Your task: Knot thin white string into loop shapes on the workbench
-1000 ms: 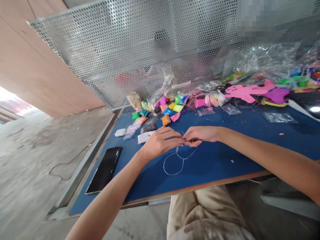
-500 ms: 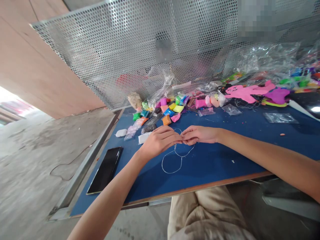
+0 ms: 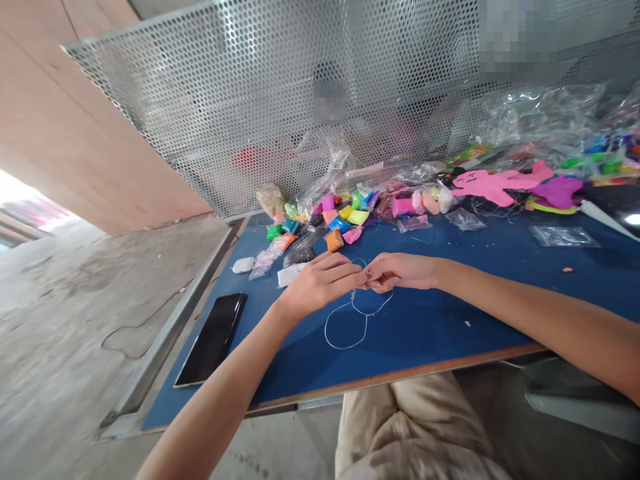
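Note:
My left hand [image 3: 320, 283] and my right hand [image 3: 400, 270] meet fingertip to fingertip over the blue table [image 3: 450, 313]. Both pinch a thin white string [image 3: 345, 327] at about the same spot. The string hangs from my fingers and lies in a loop on the table just in front of them. What sits exactly between the fingertips is too small to make out.
Several small coloured packets [image 3: 333, 220] lie behind my hands against a perforated metal screen [image 3: 300, 100]. Pink and purple foam cut-outs [image 3: 500, 183] and clear plastic bags [image 3: 540, 120] fill the back right. A black phone [image 3: 213, 337] lies at the table's left edge.
My hands have stayed together, lifting slightly and then settling; the string loop shifted a little under them.

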`<state>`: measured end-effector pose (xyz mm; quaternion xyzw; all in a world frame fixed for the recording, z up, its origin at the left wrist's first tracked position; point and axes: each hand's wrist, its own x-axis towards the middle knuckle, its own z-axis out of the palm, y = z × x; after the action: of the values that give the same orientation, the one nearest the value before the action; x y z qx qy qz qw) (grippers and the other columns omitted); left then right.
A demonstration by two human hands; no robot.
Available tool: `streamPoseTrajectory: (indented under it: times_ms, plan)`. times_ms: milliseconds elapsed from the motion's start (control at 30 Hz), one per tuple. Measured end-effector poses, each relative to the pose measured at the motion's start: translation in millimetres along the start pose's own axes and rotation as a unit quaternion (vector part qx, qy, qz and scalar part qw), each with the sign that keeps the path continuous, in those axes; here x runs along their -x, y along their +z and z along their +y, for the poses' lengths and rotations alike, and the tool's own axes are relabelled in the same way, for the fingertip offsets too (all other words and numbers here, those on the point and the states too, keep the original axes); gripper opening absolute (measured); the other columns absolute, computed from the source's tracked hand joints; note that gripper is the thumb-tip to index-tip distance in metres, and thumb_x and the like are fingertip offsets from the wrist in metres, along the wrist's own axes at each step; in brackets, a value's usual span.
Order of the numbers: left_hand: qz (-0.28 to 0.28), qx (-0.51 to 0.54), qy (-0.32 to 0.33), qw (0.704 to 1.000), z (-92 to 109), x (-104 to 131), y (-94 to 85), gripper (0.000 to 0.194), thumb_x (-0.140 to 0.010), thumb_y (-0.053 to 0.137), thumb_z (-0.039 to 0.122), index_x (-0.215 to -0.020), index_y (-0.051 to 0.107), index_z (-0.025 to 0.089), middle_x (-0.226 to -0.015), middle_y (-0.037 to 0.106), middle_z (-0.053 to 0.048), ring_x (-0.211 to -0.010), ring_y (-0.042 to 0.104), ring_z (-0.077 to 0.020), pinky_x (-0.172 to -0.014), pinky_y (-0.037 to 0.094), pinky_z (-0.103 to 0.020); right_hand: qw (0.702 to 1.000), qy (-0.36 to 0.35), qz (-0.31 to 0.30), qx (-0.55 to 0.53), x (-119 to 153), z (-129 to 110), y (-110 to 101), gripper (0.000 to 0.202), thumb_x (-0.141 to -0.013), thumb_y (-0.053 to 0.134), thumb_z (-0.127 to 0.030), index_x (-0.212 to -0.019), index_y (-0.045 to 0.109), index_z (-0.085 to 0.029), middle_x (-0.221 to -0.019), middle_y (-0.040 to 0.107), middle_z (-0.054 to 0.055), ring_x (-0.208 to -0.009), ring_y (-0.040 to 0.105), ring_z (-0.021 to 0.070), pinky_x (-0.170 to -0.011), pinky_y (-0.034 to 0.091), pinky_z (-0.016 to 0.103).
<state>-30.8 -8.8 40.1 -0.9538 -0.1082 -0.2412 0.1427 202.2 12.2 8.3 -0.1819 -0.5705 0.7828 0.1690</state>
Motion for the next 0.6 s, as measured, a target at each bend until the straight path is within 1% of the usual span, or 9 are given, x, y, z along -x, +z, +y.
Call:
streamPoseTrajectory:
  times_ms: [100, 200, 267, 367, 433, 500, 600]
  plan:
    - [0.007, 0.029, -0.023, 0.999, -0.1, 1.7, 3.8, 0.022, -0.097, 0.058, 0.024, -0.118, 0.062, 0.021, -0.107, 0.073, -0.006, -0.098, 0.063, -0.0185, -0.086, 0.053, -0.035, 1.000, 0.009, -0.014, -0.009, 0.6, -0.6, -1.1, 0.018, -0.090, 0.052, -0.018, -0.077, 0.062, -0.009, -0.062, 0.039, -0.005, -0.048, 0.021, 0.0050, -0.050, 0.024, 0.023]
    - [0.011, 0.066, -0.047, 0.997, 0.5, 2.8, 7.2, 0.023, -0.096, 0.058, 0.023, -0.119, 0.062, 0.022, -0.105, 0.073, -0.005, -0.098, 0.063, -0.0173, -0.088, 0.054, -0.034, 1.000, 0.012, -0.018, -0.015, 2.0, -1.8, -1.3, 0.025, -0.093, 0.051, -0.021, -0.070, 0.057, -0.012, -0.057, 0.035, -0.006, -0.048, 0.021, 0.0063, -0.052, 0.026, 0.024]
    - [0.019, 0.086, -0.061, 0.994, 0.8, 3.1, 9.1, 0.026, -0.096, 0.058, 0.021, -0.121, 0.061, 0.022, -0.105, 0.073, -0.005, -0.097, 0.062, -0.0169, -0.088, 0.054, -0.033, 0.999, 0.011, -0.018, -0.024, 3.1, -2.7, -0.5, 0.027, -0.093, 0.052, -0.023, -0.067, 0.053, -0.014, -0.054, 0.034, -0.006, -0.049, 0.024, 0.0071, -0.053, 0.028, 0.024]
    - [0.040, 0.111, -0.065, 0.991, 0.8, 2.9, 11.1, 0.030, -0.096, 0.056, 0.017, -0.124, 0.061, 0.024, -0.105, 0.073, -0.004, -0.095, 0.063, -0.0161, -0.089, 0.052, -0.034, 1.000, -0.009, -0.002, -0.028, 3.8, -3.1, 1.0, 0.028, -0.091, 0.056, -0.025, -0.066, 0.052, -0.014, -0.057, 0.042, -0.003, -0.053, 0.036, 0.0091, -0.057, 0.031, 0.025]
    - [0.040, 0.123, -0.064, 0.990, 0.7, 2.6, 11.4, 0.031, -0.096, 0.055, 0.015, -0.125, 0.062, 0.025, -0.106, 0.073, -0.004, -0.094, 0.064, -0.0153, -0.090, 0.052, -0.034, 0.999, -0.029, 0.004, -0.014, 3.5, -2.1, 1.4, 0.028, -0.091, 0.057, -0.026, -0.066, 0.052, -0.014, -0.063, 0.049, 0.000, -0.060, 0.045, 0.0116, -0.060, 0.032, 0.027]
    - [0.041, 0.128, -0.067, 0.989, 0.8, 2.4, 10.7, 0.031, -0.095, 0.057, 0.014, -0.123, 0.063, 0.025, -0.105, 0.074, -0.003, -0.093, 0.064, -0.0147, -0.091, 0.051, -0.034, 0.999, -0.048, 0.003, -0.002, 2.9, -0.5, 1.3, 0.029, -0.092, 0.056, -0.027, -0.066, 0.053, -0.015, -0.068, 0.055, 0.003, -0.064, 0.048, 0.0132, -0.062, 0.034, 0.028]
    - [0.053, 0.111, -0.079, 0.989, 1.4, 2.4, 8.7, 0.028, -0.094, 0.060, 0.017, -0.120, 0.065, 0.025, -0.104, 0.074, -0.003, -0.093, 0.064, -0.0152, -0.089, 0.050, -0.034, 0.997, -0.073, 0.005, -0.006, 1.7, 2.1, 1.3, 0.029, -0.093, 0.057, -0.029, -0.068, 0.054, -0.015, -0.069, 0.055, 0.002, -0.065, 0.047, 0.0134, -0.064, 0.034, 0.028]
